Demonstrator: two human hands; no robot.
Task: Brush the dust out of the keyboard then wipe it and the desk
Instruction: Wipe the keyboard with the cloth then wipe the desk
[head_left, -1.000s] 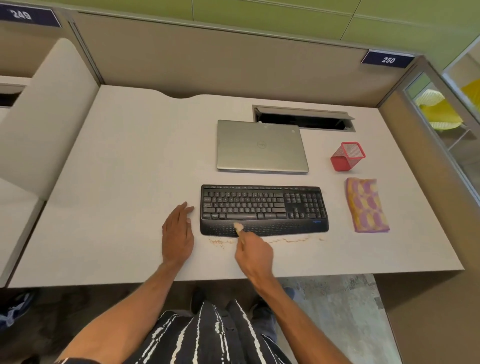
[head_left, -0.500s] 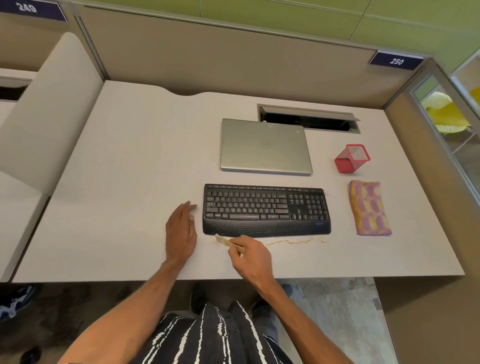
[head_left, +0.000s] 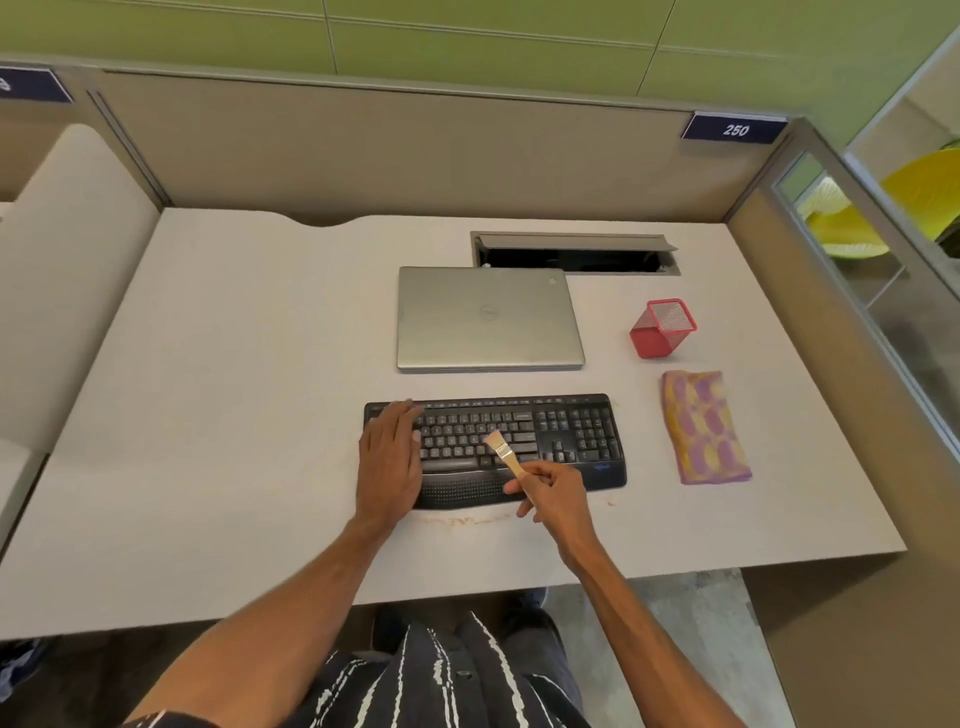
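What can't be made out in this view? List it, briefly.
Head view:
- keyboard left-end keys: under the left hand.
- Key legends: too small.
- brush handle end: gripped inside the right hand.
- cable hatch interior: too dark.
- desk-number sign at left: cut off by the frame edge.

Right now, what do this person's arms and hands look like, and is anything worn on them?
The left hand and the right hand are bare: no gloves, and no rings, watch or bands that I can make out. The forearms are uncovered down to the frame's edge. Below them shows a dark garment with irregular white streaks.
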